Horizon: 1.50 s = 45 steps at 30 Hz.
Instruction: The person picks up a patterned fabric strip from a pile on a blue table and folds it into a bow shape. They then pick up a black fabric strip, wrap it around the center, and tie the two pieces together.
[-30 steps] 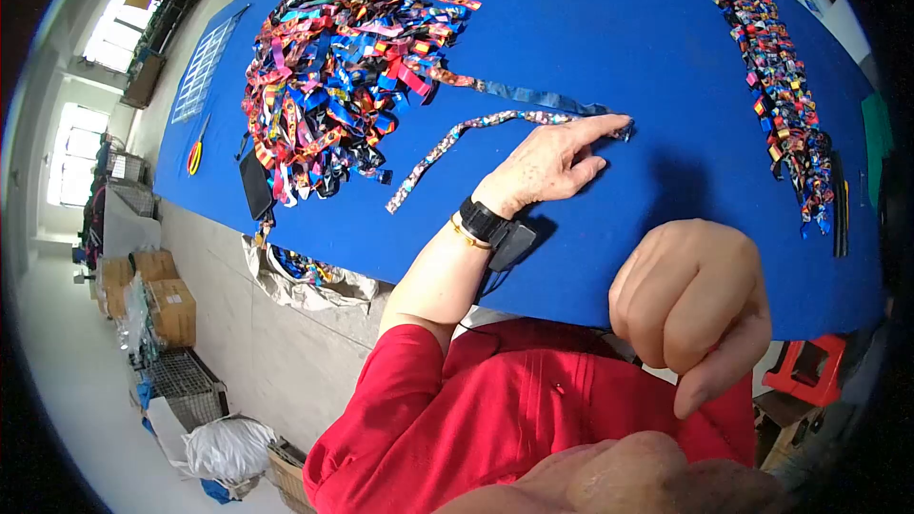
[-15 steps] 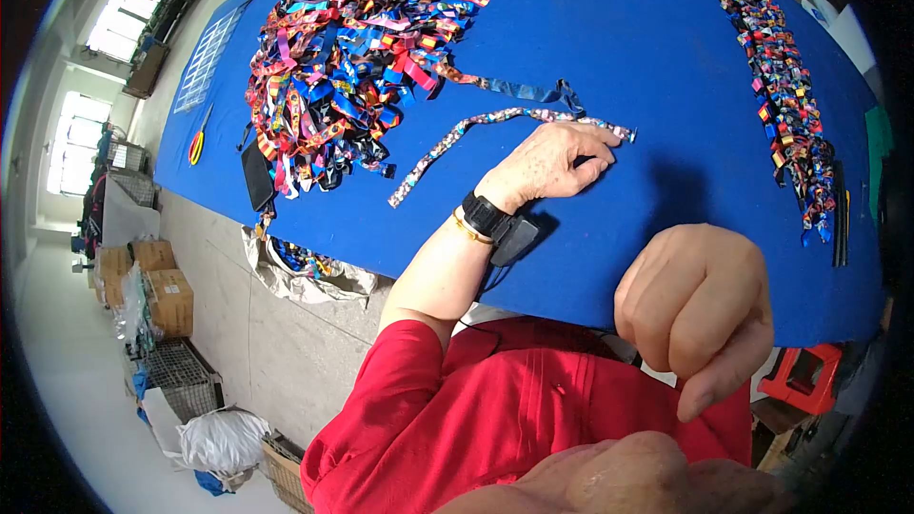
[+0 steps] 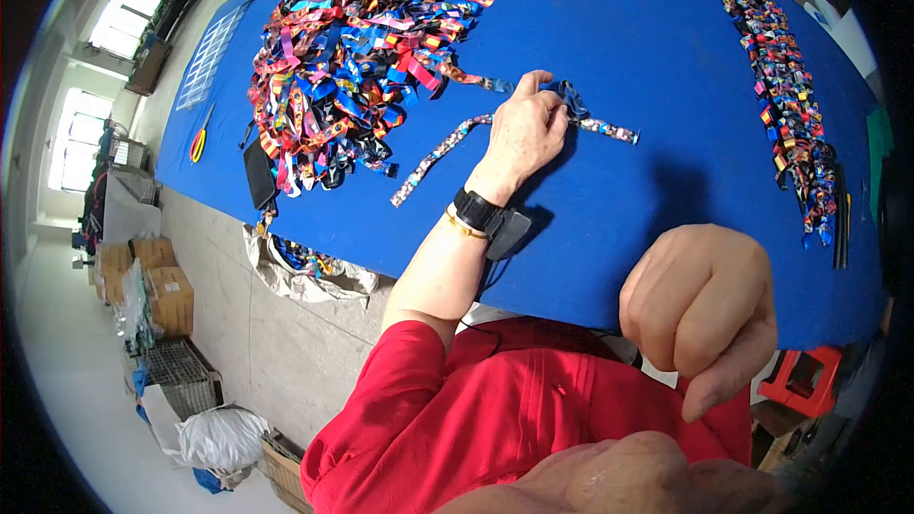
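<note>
My left hand [image 3: 526, 133], with a black band at the wrist, lies over a blue strap [image 3: 573, 100]; its fingers are bent around the strap and their tips are hidden. Beneath the hand runs a narrow strap with a small multicoloured print [image 3: 433, 160], its right end showing past my fingers. The blue strap joins a patterned band leading to a big heap of colourful straps [image 3: 333, 67]. Close to the camera, over the table's near edge, my right hand [image 3: 700, 309] is closed in a fist; whatever it may hold is hidden.
A long row of bundled straps [image 3: 781, 95] lies along the right of the blue table [image 3: 628, 29]. Yellow-handled scissors [image 3: 198, 145] and a white grid [image 3: 211, 55] lie on the left. A sack [image 3: 324, 281] of straps stands below the edge; cartons [image 3: 169, 300] are further left.
My left hand has moved left and away from me, from the printed strap's right end to the blue strap. My right hand stays nearly still, closed.
</note>
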Tool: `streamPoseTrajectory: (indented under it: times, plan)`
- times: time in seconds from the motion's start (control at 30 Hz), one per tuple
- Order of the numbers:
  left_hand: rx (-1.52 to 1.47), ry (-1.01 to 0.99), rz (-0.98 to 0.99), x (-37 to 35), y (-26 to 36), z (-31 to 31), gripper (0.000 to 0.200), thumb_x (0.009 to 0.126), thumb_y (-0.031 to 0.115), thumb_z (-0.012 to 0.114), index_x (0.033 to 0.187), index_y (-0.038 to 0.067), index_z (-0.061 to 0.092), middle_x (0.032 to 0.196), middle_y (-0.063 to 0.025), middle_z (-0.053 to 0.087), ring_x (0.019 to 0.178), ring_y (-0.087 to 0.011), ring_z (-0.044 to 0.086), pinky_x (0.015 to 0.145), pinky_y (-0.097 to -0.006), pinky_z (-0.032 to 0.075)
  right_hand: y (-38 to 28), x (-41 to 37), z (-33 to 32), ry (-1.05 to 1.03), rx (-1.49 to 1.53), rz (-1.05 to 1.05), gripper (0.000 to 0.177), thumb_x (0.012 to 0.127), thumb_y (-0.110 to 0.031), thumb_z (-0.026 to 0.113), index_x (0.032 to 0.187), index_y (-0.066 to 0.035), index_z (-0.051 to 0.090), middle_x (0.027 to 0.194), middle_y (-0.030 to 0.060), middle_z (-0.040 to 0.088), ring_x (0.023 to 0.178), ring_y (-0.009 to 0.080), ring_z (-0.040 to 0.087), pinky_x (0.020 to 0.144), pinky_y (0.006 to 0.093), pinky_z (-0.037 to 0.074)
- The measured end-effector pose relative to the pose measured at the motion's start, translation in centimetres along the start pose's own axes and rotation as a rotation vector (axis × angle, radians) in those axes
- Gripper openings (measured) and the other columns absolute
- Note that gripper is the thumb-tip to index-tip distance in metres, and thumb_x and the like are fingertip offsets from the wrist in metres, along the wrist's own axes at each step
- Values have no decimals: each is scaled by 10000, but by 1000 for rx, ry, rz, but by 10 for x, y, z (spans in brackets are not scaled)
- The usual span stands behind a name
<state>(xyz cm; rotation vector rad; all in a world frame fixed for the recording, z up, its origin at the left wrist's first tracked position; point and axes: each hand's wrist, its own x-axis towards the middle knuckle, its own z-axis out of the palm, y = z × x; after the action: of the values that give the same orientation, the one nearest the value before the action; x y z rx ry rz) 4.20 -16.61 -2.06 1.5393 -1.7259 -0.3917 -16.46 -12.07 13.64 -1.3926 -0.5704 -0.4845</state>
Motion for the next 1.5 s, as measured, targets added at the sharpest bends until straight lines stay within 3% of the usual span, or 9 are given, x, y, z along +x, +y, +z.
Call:
streamPoseTrajectory:
  times: [0.2,0.3,0.5,0.73,1.03,1.17,1.23,1.3,1.5]
  plan:
    - [70,-80,37,3,-25,7,183,878,94,623,967,-25,730,1145,-184,688,989,-367,683,905,-403,543,2,3,1,1,21,30,280,801,-62,813,634,-52,588,627,71,578,496,215,566,456,326,400]
    - [56,-121,17,4,-20,5,239,880,78,609,1070,-19,716,1240,-179,665,1068,-348,675,944,-397,533,0,4,2,13,16,43,292,783,-41,819,626,-56,573,618,75,567,503,228,576,443,334,387]
    - [-279,-301,341,3,-2,-3,496,870,25,580,1365,57,589,1525,-137,483,1353,-339,516,1071,-380,464,-1,4,2,14,5,59,298,777,-58,831,626,-60,574,630,73,575,520,225,589,451,335,396]
    - [-373,-361,240,-2,3,0,281,834,52,591,1070,7,735,1481,-175,520,1238,-338,609,1032,-401,496,-1,3,2,13,-18,38,294,796,-81,826,634,-69,580,643,70,587,512,224,585,449,337,399]
    - [-391,-531,306,-10,8,7,186,839,92,646,965,12,756,1153,-147,727,1041,-291,700,913,-368,547,-2,2,1,-5,-29,16,280,806,-97,819,647,-89,589,656,53,597,498,211,574,448,331,393]
    - [-336,-470,233,-8,13,2,122,842,94,658,884,0,724,965,-145,736,928,-307,705,833,-383,554,-2,3,-1,-44,-38,14,264,821,-97,807,660,-85,597,662,49,601,514,210,578,463,331,411]
    - [-173,-203,204,-7,6,10,100,854,89,635,863,10,696,875,-165,687,847,-345,675,788,-413,544,-3,2,-7,-113,-45,26,246,832,-109,802,679,-76,612,688,48,622,544,195,585,501,319,454]
    - [39,-10,100,-3,-2,9,126,854,123,657,932,39,709,930,-180,670,880,-362,666,787,-448,542,-2,2,-8,-117,-65,33,260,841,-104,791,671,-90,595,680,41,607,544,205,580,497,327,441]
    - [400,-18,3,1,-38,4,266,835,213,740,985,15,647,964,-219,648,928,-412,633,812,-486,518,-9,-6,14,116,-31,177,365,877,-90,745,598,-70,510,574,56,472,474,251,487,447,376,328]
